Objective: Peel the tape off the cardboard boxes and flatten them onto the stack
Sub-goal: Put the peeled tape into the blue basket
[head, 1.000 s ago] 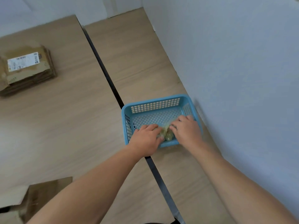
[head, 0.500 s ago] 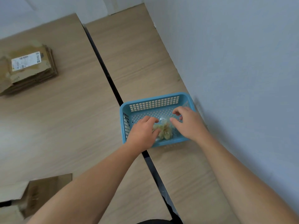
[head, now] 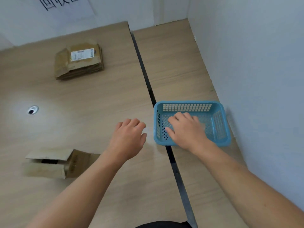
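Observation:
A stack of flattened cardboard boxes (head: 79,63) with a white label on top lies far left on the table. One brown cardboard box (head: 57,163) with raised flaps stands near left. My left hand (head: 130,139) hovers over the table just left of the blue basket (head: 189,102), fingers loosely curled and holding nothing. My right hand (head: 185,130) is palm down inside the basket, fingers loosely bent, thumb spread. A pale, clear scrap of tape (head: 202,126) shows beside its fingers; anything under the palm is hidden.
A dark gap (head: 148,79) runs between the two wooden tabletops, and the basket straddles it. A round cable hole (head: 32,110) sits at the left. A pale wall (head: 255,79) borders the right table closely.
My left hand has come out of the basket to the left, letting go of the tape wad. The right hand stays in the basket. The view has swung left, showing the box and stack more fully.

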